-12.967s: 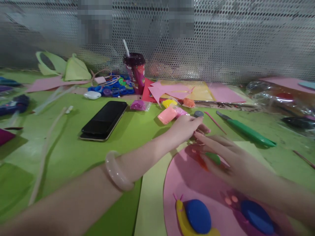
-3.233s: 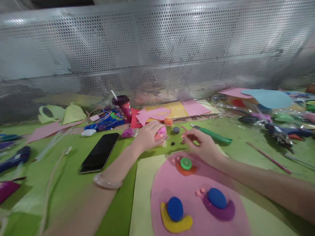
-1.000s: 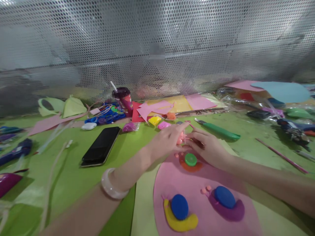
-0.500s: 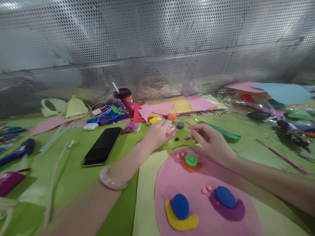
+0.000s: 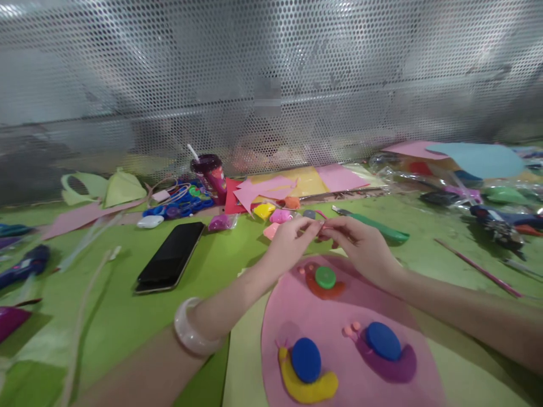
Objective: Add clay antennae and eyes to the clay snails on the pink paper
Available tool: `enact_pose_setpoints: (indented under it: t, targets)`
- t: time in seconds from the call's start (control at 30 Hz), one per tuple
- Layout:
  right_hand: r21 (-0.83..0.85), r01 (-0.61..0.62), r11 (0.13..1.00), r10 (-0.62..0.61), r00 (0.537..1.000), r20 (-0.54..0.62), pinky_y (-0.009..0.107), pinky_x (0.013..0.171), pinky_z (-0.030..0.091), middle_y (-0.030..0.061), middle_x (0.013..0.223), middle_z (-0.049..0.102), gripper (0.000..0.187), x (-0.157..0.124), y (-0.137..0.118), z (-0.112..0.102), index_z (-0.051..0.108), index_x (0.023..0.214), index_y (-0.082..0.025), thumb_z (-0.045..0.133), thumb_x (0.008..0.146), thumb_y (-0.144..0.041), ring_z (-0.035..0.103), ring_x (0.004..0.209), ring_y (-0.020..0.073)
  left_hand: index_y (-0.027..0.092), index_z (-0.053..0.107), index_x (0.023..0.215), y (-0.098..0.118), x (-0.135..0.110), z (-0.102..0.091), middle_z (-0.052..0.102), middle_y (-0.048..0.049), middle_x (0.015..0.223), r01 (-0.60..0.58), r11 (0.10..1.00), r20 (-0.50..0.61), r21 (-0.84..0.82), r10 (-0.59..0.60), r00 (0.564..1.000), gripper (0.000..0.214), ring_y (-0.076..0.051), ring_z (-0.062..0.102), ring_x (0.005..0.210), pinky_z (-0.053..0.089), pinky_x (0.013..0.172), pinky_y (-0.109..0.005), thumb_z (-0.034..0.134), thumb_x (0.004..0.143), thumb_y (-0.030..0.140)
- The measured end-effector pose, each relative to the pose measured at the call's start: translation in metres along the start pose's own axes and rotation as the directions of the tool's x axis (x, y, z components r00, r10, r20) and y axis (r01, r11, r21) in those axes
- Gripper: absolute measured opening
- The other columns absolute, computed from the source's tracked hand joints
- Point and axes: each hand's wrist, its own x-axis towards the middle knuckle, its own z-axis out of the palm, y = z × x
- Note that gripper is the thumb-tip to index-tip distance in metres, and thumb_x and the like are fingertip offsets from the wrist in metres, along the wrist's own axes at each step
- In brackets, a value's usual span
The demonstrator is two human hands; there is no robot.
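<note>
My left hand [image 5: 292, 240] and my right hand [image 5: 362, 243] meet fingertip to fingertip above the far edge of a pink paper oval [image 5: 331, 316]. A small pink piece [image 5: 324, 227], too small to make out well, shows between the pinched fingers of my right hand. The left fingers are also closed, and what they grip is hidden. Three snail shapes lie on the oval: an orange one with a green cap [image 5: 325, 277], a yellow one [image 5: 311, 390] and a purple one [image 5: 394, 364], both with blue caps. Lumps of pink clay [image 5: 271, 230] sit beyond my left hand.
A black phone [image 5: 172, 257] lies on the green table left of my arm. Behind it stand a lidded cup [image 5: 212, 178] and blue scissors [image 5: 182, 206]. A green cutter [image 5: 379, 227] lies beyond my right hand, with a pink stick [image 5: 477, 267] farther right. A perforated metal panel [image 5: 271, 73] closes the back.
My left hand has moved right, away from the clay lumps, until its fingertips meet those of my right hand. The clay lumps are now uncovered. The view has shifted slightly.
</note>
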Motion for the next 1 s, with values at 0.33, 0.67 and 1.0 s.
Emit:
enact_pose_setpoints:
  t: [0.33,0.67,1.0]
  targets:
    - [-0.237,0.306,0.922,-0.341,0.931,-0.126,0.032,0.067,0.05,0.0023,0.077,0.058,0.006,0.002,-0.002,-0.004,0.064,0.082,-0.023,0.058,0.082,-0.023,0.058,0.073,0.0158,0.014,0.066,0.079,0.0,0.0,0.003,0.062,-0.0036,0.074,0.209,0.866,0.144,-0.454,-0.16,0.977,0.028,-0.016,0.061,0.073,0.05,0.06,-0.026,0.065,0.073,0.042]
    - [-0.309,0.303,0.901,-0.363,0.918,-0.158,0.033,0.072,0.051,0.0031,0.085,0.059,0.014,0.002,0.002,-0.005,0.066,0.094,-0.024,0.063,0.081,-0.024,0.058,0.078,0.0162,0.015,0.068,0.08,-0.009,0.003,0.004,0.063,-0.0032,0.078,0.294,0.711,0.198,-0.639,-0.217,0.956,0.025,-0.012,0.06,0.071,0.049,0.06,-0.023,0.072,0.069,0.036]
    - [-0.285,0.368,0.885,-0.394,0.918,-0.037,0.038,0.085,0.05,0.0055,0.105,0.059,0.029,0.003,0.01,-0.003,0.063,0.113,-0.029,0.048,0.09,-0.021,0.056,0.098,0.0184,0.014,0.068,0.081,-0.007,0.005,0.003,0.063,-0.0025,0.077,0.31,0.709,0.171,-0.634,-0.262,0.95,0.025,-0.012,0.059,0.069,0.048,0.062,-0.024,0.074,0.066,0.033]
